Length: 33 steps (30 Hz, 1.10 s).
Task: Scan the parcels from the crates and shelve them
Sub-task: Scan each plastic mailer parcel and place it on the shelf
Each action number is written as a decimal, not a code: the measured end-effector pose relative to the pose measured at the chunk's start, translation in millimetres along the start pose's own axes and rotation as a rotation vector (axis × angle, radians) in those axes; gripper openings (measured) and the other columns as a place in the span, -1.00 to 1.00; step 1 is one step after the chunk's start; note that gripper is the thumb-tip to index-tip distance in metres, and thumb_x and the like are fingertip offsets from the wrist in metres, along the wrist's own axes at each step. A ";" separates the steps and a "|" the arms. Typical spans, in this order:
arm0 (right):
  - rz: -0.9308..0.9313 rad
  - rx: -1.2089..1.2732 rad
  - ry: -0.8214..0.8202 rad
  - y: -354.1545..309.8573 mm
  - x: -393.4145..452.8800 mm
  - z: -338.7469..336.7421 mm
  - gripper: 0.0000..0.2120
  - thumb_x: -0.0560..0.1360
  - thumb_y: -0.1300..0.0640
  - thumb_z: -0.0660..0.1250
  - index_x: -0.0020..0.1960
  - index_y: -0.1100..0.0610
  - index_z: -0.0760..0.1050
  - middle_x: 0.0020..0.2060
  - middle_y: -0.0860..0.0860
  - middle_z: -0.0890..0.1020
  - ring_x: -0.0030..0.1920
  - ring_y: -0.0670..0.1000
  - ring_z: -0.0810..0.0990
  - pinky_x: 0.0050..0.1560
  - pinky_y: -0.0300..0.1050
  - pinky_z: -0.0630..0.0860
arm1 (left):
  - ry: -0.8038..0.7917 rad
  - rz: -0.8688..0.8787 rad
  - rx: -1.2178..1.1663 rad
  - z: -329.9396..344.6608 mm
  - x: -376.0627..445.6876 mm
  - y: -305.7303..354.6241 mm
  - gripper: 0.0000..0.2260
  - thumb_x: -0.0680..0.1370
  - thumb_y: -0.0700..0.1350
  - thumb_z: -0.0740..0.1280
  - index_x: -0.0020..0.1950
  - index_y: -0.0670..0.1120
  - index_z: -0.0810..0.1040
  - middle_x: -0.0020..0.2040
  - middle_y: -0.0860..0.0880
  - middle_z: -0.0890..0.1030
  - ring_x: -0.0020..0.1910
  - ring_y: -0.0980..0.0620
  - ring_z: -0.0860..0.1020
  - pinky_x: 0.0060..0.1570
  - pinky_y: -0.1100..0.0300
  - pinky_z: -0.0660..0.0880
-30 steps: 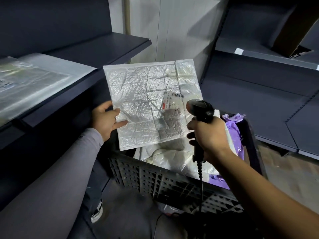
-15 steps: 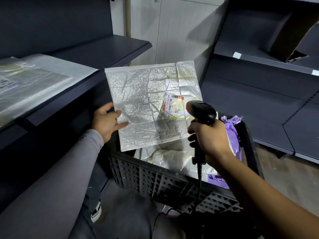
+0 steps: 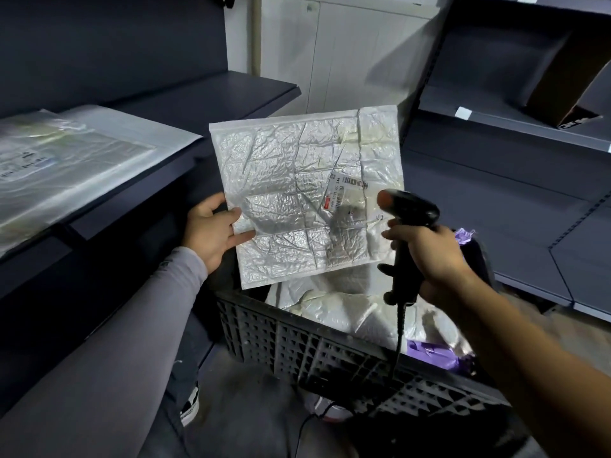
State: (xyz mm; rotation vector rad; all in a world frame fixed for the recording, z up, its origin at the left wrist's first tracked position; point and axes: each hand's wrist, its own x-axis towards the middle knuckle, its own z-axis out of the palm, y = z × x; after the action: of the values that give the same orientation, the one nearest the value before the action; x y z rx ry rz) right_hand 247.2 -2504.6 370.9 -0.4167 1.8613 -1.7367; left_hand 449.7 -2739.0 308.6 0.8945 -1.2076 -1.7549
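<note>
Dark shelving — left grip (image 3: pixel 211 231) pinches crinkled silver mailer (image 3: pixel 307 196); right grip (image 3: pixel 426 256) clutches scanner (image 3: pixel 408 219).

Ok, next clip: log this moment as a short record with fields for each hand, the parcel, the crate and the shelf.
left hand: left hand grips the bubble mailer by its left edge, held up above the crate
right hand: right hand holds the scanner, aimed toward the label
crate: dark crate holds more white and purple parcels
shelf: left shelf carries a clear plastic bag
</note>
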 end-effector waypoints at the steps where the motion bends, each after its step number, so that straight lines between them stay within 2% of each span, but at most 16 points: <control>1: 0.028 0.028 0.014 -3.4 7.7 -4.0 -0.77 0.50 0.33 0.44 0.15 0.23 0.61 -0.15 0.09 0.46 -0.17 0.07 0.49 -0.21 0.11 0.68 | -0.006 0.007 -0.008 -0.6 -1.1 2.7 -0.73 0.67 -0.34 0.28 0.31 -0.10 0.61 0.22 -0.12 0.68 0.20 -0.18 0.67 -0.02 -0.04 0.70; 4: 0.084 0.069 0.016 -7.8 32.6 -18.3 -0.70 0.48 0.25 0.45 0.21 0.19 0.61 -0.04 0.09 0.49 -0.12 0.13 0.54 -0.16 0.13 0.69 | -0.017 0.024 -0.035 -3.1 -4.2 12.1 -0.73 0.68 -0.34 0.28 0.32 -0.13 0.59 0.21 -0.15 0.66 0.21 -0.23 0.66 0.02 -0.08 0.69; 7: 0.118 0.120 -0.032 -1.4 51.3 -26.9 -0.61 0.46 0.20 0.42 0.29 0.11 0.60 0.04 0.06 0.52 -0.09 0.12 0.59 -0.08 0.13 0.65 | -0.024 0.033 -0.065 -6.3 -7.6 21.5 -0.77 0.68 -0.34 0.27 0.22 -0.09 0.62 0.21 -0.18 0.66 0.22 -0.26 0.65 0.01 -0.08 0.69; 10: 0.126 0.152 -0.084 8.2 59.3 -20.9 -0.69 0.50 0.23 0.37 0.22 0.07 0.64 0.09 -0.01 0.60 0.03 0.07 0.58 0.01 0.12 0.62 | -0.017 0.019 -0.107 -9.4 -8.2 27.3 -0.76 0.68 -0.35 0.27 0.20 -0.08 0.63 0.27 -0.20 0.66 0.18 -0.24 0.67 -0.03 -0.04 0.69; 14: 0.135 0.213 -0.243 14.7 63.5 5.2 -0.68 0.56 0.28 0.27 0.19 -0.01 0.63 0.06 -0.07 0.60 0.03 -0.03 0.52 0.09 0.11 0.58 | -0.027 -0.006 -0.176 -12.9 -4.3 29.5 -0.72 0.68 -0.36 0.24 0.29 -0.12 0.61 0.25 -0.20 0.67 0.13 -0.23 0.69 -0.04 -0.05 0.69; 18: 0.160 0.278 -0.312 23.8 74.0 28.7 -0.60 0.57 0.24 0.24 0.35 0.00 0.58 0.17 -0.10 0.59 0.03 0.00 0.52 0.29 0.25 0.49 | -0.048 -0.016 -0.216 -18.7 1.6 30.2 -0.68 0.68 -0.38 0.20 0.38 -0.16 0.54 0.26 -0.23 0.65 0.11 -0.21 0.71 0.00 -0.08 0.68; 20: 0.214 0.325 -0.340 28.1 79.2 38.7 -0.64 0.56 0.19 0.26 0.33 0.03 0.58 0.09 -0.05 0.60 -0.01 0.06 0.51 0.25 0.25 0.51 | -0.062 -0.024 -0.221 -21.2 4.6 31.6 -0.67 0.69 -0.36 0.19 0.40 -0.14 0.54 0.25 -0.20 0.67 0.13 -0.18 0.71 0.01 -0.06 0.68; 23: 0.318 0.372 -0.382 33.9 83.3 54.5 -0.74 0.55 0.12 0.29 0.20 0.05 0.61 -0.21 0.05 0.67 -0.13 0.09 0.50 0.18 0.17 0.52 | -0.050 -0.045 -0.215 -22.9 6.8 31.6 -0.69 0.70 -0.34 0.21 0.35 -0.07 0.58 0.18 -0.09 0.72 0.13 -0.12 0.71 0.00 -0.03 0.69; 27: 0.367 0.415 -0.458 48.0 93.5 73.3 -0.64 0.49 0.14 0.37 0.27 0.10 0.66 0.15 0.05 0.70 -0.10 0.01 0.54 -0.01 0.01 0.58 | -0.007 -0.094 -0.181 -30.3 11.7 25.1 -0.72 0.69 -0.33 0.22 0.26 -0.04 0.61 0.11 -0.06 0.74 0.07 -0.07 0.72 -0.11 0.01 0.70; 29: 0.389 0.400 -0.453 53.6 96.7 79.0 -0.59 0.44 0.15 0.40 0.28 0.17 0.61 0.08 0.05 0.70 -0.20 0.00 0.54 -0.05 -0.01 0.57 | 0.011 -0.103 -0.158 -35.4 13.8 23.4 -0.73 0.69 -0.33 0.22 0.21 -0.04 0.62 0.05 -0.04 0.75 0.01 -0.04 0.73 -0.13 0.02 0.70; 33: 0.336 0.343 -0.446 58.0 103.3 81.6 -0.72 0.55 0.21 0.33 0.25 0.18 0.57 -0.06 0.03 0.69 -0.27 -0.04 0.53 -0.07 -0.02 0.55 | 0.046 -0.106 -0.129 -42.2 14.5 23.0 -0.74 0.69 -0.32 0.23 0.18 -0.03 0.63 0.02 -0.04 0.74 -0.08 -0.03 0.74 -0.11 -0.01 0.71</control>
State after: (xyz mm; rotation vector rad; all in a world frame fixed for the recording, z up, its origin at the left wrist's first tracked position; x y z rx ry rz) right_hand 220.9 -2623.4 294.2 -0.3025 1.2143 -1.5387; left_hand 485.7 -2773.0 316.5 0.9313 -1.0211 -1.8633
